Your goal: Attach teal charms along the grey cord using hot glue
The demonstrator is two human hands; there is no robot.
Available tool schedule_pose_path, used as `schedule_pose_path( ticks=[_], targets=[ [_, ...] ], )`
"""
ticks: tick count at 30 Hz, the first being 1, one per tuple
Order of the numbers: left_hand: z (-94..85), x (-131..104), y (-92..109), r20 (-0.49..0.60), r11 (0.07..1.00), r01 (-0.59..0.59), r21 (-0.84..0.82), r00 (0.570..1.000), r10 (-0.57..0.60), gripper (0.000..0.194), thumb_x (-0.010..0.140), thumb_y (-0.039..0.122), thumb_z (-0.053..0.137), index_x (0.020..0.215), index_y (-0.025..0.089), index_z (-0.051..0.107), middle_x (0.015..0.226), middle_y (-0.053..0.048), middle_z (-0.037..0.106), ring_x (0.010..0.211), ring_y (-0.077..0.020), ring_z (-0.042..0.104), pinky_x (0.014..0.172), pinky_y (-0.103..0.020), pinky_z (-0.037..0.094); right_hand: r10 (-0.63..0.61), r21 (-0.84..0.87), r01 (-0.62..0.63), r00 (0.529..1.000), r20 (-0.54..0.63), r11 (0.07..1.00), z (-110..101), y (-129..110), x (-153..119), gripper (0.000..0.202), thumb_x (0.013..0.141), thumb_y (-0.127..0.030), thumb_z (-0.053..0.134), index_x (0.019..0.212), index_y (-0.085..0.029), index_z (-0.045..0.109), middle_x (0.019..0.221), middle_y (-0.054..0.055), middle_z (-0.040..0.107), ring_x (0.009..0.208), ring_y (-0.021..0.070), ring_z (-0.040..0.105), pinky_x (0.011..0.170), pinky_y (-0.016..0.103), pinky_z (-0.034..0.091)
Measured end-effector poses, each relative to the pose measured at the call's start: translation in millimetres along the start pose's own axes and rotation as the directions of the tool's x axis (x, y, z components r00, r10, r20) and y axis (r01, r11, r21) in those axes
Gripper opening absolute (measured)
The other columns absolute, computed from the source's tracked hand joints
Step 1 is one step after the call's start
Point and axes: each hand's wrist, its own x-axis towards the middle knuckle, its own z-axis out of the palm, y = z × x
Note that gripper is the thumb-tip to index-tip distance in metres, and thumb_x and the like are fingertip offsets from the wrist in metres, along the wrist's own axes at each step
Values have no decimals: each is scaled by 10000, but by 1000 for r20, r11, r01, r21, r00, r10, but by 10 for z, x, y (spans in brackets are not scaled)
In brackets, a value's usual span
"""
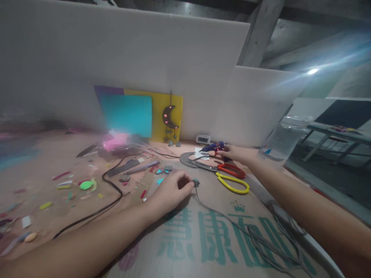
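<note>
My left hand [181,184] is closed in a pinch on a small grey-green charm [196,182], from which a grey cord [216,211] trails to the lower right. Farther back, my right hand [230,153] is closed around the handle of a blue glue gun [213,146], whose nozzle points left over a white paper piece [201,153]. A grey crescent moon [188,160] lies flat just below that paper. Scissors [232,177] with one red and one yellow handle lie between my hands, blades toward the crescent.
A finished crescent hanging [170,117] is on a yellow board [158,116] against the white partition. Clay scraps, a green disc [86,185] and a black cable [116,187] cover the left. A clear plastic container [279,143] stands at right. Loose cord [266,247] lies in front.
</note>
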Motion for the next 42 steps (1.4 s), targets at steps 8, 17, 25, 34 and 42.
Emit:
schedule_pose_path(
  ticks=[8, 17, 25, 34, 42],
  targets=[
    [29, 11, -35, -2, 1000, -22, 8, 1000, 22, 127, 839, 281, 535, 794, 174, 584, 774, -18, 621, 737, -169, 571, 652, -259, 407, -2, -52, -5, 991, -135, 999, -238, -16, -398, 406, 873, -462, 539, 1126, -167, 658, 1122, 131, 694, 942, 244, 649, 773, 311, 468],
    [-1, -4, 1, -14, 999, -33, -31, 999, 32, 140, 852, 292, 544, 794, 172, 583, 766, -14, 626, 723, -165, 574, 666, -269, 417, -294, -10, 295, 955, 28, 956, -153, -879, -1133, 237, 881, -346, 509, 709, -184, 536, 627, -4, 529, 584, 120, 483, 541, 243, 364],
    [-14, -8, -40, -182, 993, -28, -114, 983, 6, 139, 853, 306, 566, 803, 178, 581, 776, -3, 633, 746, -163, 591, 699, -276, 438, -79, 693, -370, 849, 523, 618, 337, -1142, -1265, 488, 836, -379, 644, 1245, -215, 435, 904, 37, 653, 401, 72, 511, 348, 228, 446],
    [-2, 2, -73, -156, 991, -13, -131, 988, -8, 142, 855, 316, 572, 817, 180, 584, 778, 0, 642, 740, -162, 595, 686, -274, 434, -113, 761, -334, 876, 468, 556, 492, -1041, -1261, 481, 841, -291, 632, 1266, -169, 443, 676, -17, 651, 367, 52, 447, 338, 155, 378],
    [-14, 7, -49, -134, 993, 5, -114, 991, -20, 148, 848, 318, 570, 821, 174, 595, 799, -12, 647, 766, -170, 594, 710, -279, 435, -122, 665, -273, 867, 484, 695, 489, -948, -1112, 389, 824, -279, 683, 1164, -147, 546, 779, 6, 676, 378, 6, 385, 325, 130, 266]
  ],
)
